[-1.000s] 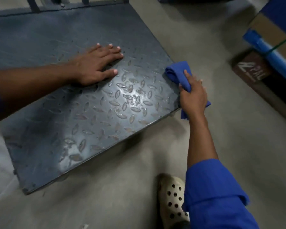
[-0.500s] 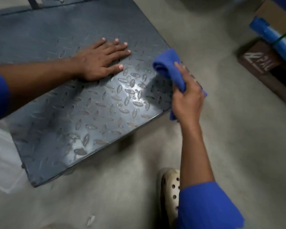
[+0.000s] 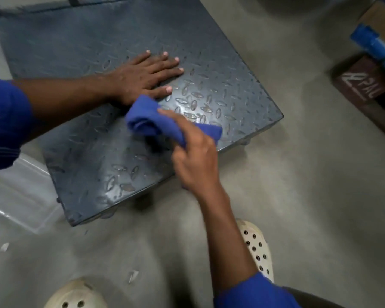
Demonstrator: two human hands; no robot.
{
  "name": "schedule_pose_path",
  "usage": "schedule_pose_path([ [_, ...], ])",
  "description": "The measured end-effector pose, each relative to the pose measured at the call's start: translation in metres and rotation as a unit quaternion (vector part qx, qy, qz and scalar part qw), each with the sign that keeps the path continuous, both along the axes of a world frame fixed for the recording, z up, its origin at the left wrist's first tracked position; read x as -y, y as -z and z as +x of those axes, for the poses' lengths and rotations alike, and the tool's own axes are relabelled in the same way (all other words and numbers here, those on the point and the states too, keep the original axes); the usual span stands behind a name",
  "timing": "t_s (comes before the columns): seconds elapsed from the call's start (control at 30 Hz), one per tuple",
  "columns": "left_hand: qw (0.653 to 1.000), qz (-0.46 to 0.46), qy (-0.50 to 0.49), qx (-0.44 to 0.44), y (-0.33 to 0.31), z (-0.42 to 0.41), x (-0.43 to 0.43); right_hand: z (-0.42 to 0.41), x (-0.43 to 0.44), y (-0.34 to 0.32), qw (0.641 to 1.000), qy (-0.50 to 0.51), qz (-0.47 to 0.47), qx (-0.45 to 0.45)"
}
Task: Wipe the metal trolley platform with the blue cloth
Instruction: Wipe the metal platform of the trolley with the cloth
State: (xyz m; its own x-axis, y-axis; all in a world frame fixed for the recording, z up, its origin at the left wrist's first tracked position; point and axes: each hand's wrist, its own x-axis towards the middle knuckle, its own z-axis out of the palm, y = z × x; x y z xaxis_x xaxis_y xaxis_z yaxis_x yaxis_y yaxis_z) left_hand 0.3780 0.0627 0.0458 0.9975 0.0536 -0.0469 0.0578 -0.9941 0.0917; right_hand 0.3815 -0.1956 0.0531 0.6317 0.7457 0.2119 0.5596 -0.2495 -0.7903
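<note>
The metal trolley platform [image 3: 87, 52], a dark checker-plate deck, fills the upper left of the view and sits low over the grey concrete floor [image 3: 309, 196]. The left hand [image 3: 142, 78] lies flat on it near the middle, palm down, with the fingers straight, slightly spread and pointing toward 2 o'clock. It holds nothing.

The right hand [image 3: 193, 161] comes in from 5 o'clock. Its fingers are curled round the blue cloth [image 3: 147, 121], and one finger is laid along the top of the wad. The cloth is bunched into a thick roll that sticks out of the hand toward 10 o'clock, and a flatter tail shows at 1 o'clock of the knuckles. It rests on the near half of the platform, at 6 o'clock of the left hand and just beside that hand's thumb. Whether cloth and thumb touch cannot be told. The right hand and the cloth are a little blurred.

At 8 o'clock of the platform, a clear plastic tub [image 3: 16, 196] stands on the floor beside its near left edge. Far off at 2 o'clock is a cardboard box [image 3: 380, 16] with a blue roll [image 3: 373, 47] lying across it. Below them is a brown board [image 3: 360, 85] with white lettering. Two cream perforated clogs show at the lower edge: the right clog [image 3: 257, 247] just beside the right forearm, and the left clog [image 3: 76, 294] at 7 o'clock.
</note>
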Motion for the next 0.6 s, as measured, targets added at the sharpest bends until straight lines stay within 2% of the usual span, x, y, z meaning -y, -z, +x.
schedule_pose_path([
  [0.1, 1.0, -0.01, 0.003, 0.003, 0.001, -0.026, -0.007, 0.065, 0.012, -0.008, 0.992, 0.116, -0.043, 0.035],
  [0.17, 1.0, -0.009, 0.0, 0.003, 0.001, -0.041, -0.011, 0.091, 0.015, 0.003, 0.985, 0.14, -0.09, 0.049],
  [0.27, 1.0, -0.004, -0.005, -0.003, 0.001, -0.055, -0.014, 0.066, 0.007, 0.025, 0.974, 0.15, -0.142, 0.089],
  [0.37, 1.0, 0.005, -0.003, -0.004, 0.002, -0.058, -0.016, -0.017, -0.009, 0.039, 0.976, 0.098, -0.114, 0.158],
  [0.47, 1.0, 0.012, -0.002, -0.004, 0.001, -0.06, -0.016, -0.099, -0.022, 0.031, 0.986, -0.034, -0.085, 0.139],
  [0.53, 1.0, 0.008, -0.001, -0.01, -0.002, -0.062, -0.016, -0.107, -0.024, 0.019, 0.989, -0.076, -0.053, 0.111],
  [0.6, 1.0, 0.011, 0.004, -0.01, -0.003, -0.066, -0.02, -0.081, -0.022, 0.009, 0.991, -0.029, -0.017, 0.127],
])
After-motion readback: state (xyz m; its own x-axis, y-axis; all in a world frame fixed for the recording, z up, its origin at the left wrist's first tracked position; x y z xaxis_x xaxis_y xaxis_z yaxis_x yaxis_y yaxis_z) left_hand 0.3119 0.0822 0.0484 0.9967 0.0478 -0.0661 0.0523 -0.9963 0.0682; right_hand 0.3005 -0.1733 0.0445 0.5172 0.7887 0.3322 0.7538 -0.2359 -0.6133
